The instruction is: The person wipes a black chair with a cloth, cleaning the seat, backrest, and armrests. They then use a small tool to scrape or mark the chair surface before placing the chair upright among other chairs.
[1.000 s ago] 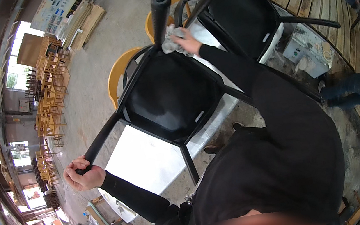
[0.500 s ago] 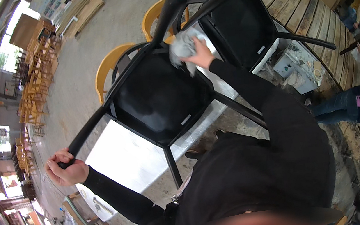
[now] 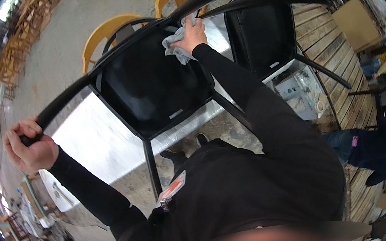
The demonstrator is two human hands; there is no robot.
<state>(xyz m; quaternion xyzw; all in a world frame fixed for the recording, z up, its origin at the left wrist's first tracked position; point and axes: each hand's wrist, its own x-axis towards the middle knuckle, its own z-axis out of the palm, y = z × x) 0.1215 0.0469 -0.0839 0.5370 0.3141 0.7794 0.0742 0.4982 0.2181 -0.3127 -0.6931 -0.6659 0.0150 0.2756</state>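
Head view, right fingers (image 3: 189, 27) holding cloth (image 3: 171, 40), chair (image 3: 147, 87)

I saw plain black on the nearest chair (image 3: 144, 85), broken by one small pale label (image 3: 176, 114) on its seat. The cloth (image 3: 177, 45) was pale grey, and the tabletop (image 3: 93, 138) white with silvery streaks. Beyond its far edge I made out honey-yellow chairs (image 3: 94, 38) on mottled grey floor (image 3: 104, 3); past its right edge, brown planks (image 3: 313, 36) striped by dark gaps. Both sleeves (image 3: 89, 187) were solid black.
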